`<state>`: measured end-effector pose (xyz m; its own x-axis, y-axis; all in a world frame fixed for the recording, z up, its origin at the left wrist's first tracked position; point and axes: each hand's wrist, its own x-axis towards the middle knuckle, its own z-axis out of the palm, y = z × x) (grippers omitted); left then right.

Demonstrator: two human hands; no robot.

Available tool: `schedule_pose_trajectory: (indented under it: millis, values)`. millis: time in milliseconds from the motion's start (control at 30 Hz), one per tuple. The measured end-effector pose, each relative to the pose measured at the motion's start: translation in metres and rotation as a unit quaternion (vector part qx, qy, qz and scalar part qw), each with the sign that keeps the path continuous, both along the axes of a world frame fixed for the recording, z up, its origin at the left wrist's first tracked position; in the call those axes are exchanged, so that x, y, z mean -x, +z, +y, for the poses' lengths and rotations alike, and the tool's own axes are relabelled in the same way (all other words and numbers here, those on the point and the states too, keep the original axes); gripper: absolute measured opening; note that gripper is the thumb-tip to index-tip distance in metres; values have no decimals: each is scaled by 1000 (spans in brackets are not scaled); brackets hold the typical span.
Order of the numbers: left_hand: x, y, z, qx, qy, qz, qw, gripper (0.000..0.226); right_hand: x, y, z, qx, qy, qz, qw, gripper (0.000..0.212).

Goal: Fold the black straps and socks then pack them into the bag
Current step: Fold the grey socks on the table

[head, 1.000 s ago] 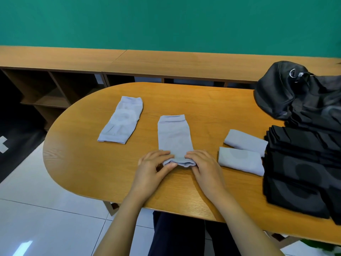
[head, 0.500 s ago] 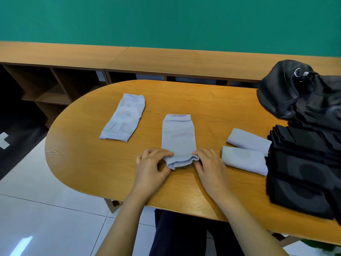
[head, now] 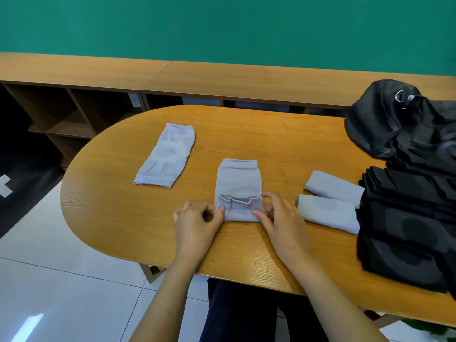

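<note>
The left hand (head: 197, 224) and right hand (head: 283, 219) pinch the near end of the middle gray sock (head: 238, 183), now flipped up over itself, so its folding has started.

1. I see a pale lilac knitted sock (head: 238, 183) lying flat in the middle of the oval wooden table (head: 271, 134). Its cuff points away from me, and its near end is folded up over the body, with the edge ruffled.
2. A second lilac sock, unfolded (head: 166, 156), lies flat and slanted, well apart to the left.
3. Two folded lilac socks lie side by side on the right, the farther one (head: 333, 187) and the nearer one (head: 328, 213).
4. Their right ends meet a stack of folded black fabric straps (head: 404, 230).
5. A soft black fabric bag (head: 385, 119) with a metal ring slumps behind that stack, touching it.
</note>
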<state>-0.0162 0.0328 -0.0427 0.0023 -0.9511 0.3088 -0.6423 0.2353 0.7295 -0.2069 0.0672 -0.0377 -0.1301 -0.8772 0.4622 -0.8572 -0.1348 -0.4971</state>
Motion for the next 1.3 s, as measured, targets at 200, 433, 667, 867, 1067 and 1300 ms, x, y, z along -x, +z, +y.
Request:
schedule_pose_trajectory:
  millis: [200, 433, 667, 867, 1067, 1300]
  values:
    - [0, -1, -2, 34, -34, -27, 998, 18, 1, -3, 0, 2, 8, 31, 999, 37]
    - [2, 0, -2, 22, -86, -85, 992, 29, 2, -11, -5, -6, 71, 119, 990, 33]
    - [2, 2, -2, -17, -105, -126, 986, 60, 2, -9, -5, -89, 51, 112, 988, 46]
    - [2, 0, -3, -9, -100, -106, 989, 40, 2, -5, -4, -113, 49, 83, 989, 46]
    - [1, 1, -2, 0, -82, -62, 995, 26, 2, -7, -4, -72, 40, 62, 995, 31]
    - [-1, 1, -3, 1, -38, 23, 999, 24, 0, 0, 2, -34, 15, 17, 999, 27]
